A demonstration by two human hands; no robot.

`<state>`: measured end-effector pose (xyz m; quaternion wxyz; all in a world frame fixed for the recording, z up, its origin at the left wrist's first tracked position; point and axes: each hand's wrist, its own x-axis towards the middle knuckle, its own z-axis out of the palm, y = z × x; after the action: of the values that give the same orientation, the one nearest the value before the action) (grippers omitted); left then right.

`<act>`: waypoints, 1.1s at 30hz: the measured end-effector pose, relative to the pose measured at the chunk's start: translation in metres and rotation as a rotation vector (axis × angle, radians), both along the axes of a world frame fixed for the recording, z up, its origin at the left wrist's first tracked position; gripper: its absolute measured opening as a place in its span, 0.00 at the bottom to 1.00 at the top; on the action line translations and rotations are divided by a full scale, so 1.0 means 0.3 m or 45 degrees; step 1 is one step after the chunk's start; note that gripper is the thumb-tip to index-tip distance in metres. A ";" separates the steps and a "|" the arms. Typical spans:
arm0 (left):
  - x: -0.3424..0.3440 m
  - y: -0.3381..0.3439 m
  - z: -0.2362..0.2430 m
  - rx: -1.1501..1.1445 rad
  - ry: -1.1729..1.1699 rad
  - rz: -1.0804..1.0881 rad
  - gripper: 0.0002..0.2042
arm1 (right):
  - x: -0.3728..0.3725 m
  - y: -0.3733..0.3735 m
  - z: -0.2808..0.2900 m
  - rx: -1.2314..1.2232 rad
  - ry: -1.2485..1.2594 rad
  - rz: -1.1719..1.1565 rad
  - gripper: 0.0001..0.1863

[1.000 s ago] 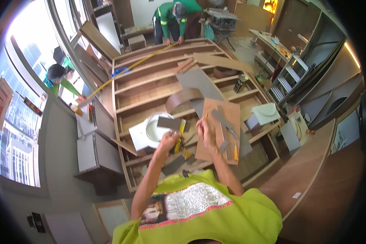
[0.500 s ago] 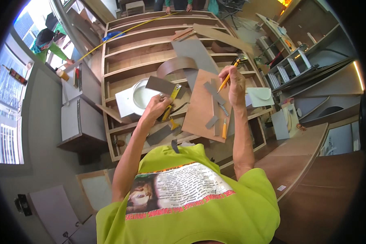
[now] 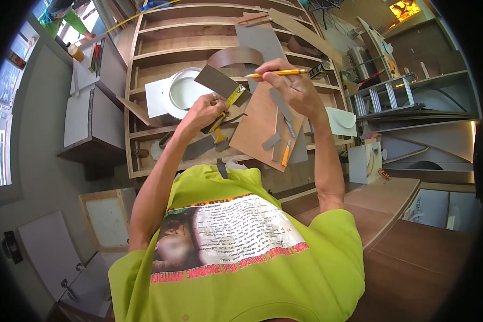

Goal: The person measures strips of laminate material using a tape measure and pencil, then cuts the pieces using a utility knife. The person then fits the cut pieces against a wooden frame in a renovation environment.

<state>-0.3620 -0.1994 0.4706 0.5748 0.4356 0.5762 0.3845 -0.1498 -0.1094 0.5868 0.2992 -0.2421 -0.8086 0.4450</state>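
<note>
My left hand (image 3: 203, 114) grips a yellow-and-black tape measure (image 3: 234, 96) together with a small dark board piece (image 3: 213, 80), the blade lying across the board. My right hand (image 3: 294, 92) holds a yellow pencil (image 3: 284, 72) level just right of that board. Beneath lies a plywood panel (image 3: 247, 137) with narrow grey offcuts (image 3: 283, 107) and an orange-handled tool (image 3: 286, 153). Left of my hands sit a white round ring-shaped piece (image 3: 183, 92) and a white board (image 3: 155, 99); a curved brown strip (image 3: 231, 55) lies behind the dark piece.
A wooden slatted frame (image 3: 145, 59) spreads under everything. Cabinets (image 3: 83, 123) stand left, with a co-worker's green sleeve (image 3: 70, 24) beyond and a long yellow tape (image 3: 137, 20) reaching across. An aluminium ladder (image 3: 386, 96) and shelving are right; a brown counter (image 3: 386, 198) is nearer right.
My right hand has lifted the pencil and swung it level toward the dark board piece. The view has tilted down, so the co-workers at the back have left the picture.
</note>
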 end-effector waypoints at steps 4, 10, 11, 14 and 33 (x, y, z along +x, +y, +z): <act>-0.014 -0.003 -0.003 -0.001 -0.050 0.029 0.17 | -0.047 0.029 0.029 0.113 -0.223 0.121 0.08; -0.037 0.000 0.002 -0.006 -0.016 0.001 0.17 | -0.087 0.092 -0.017 -0.012 -0.266 0.230 0.07; -0.041 0.000 0.008 0.003 0.004 -0.006 0.17 | -0.091 0.099 -0.028 -0.081 -0.243 0.233 0.07; -0.043 -0.018 0.062 -0.044 -0.024 0.013 0.16 | -0.104 0.116 -0.047 -0.153 -0.064 0.257 0.08; -0.113 -0.131 -0.036 -0.002 -0.198 0.199 0.17 | -0.193 -0.040 -0.337 -0.442 0.113 -0.062 0.12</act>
<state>-0.3960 -0.2387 0.4599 0.5864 0.3577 0.5622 0.4606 -0.2078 -0.1215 0.4856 0.2989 -0.2897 -0.6995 0.5809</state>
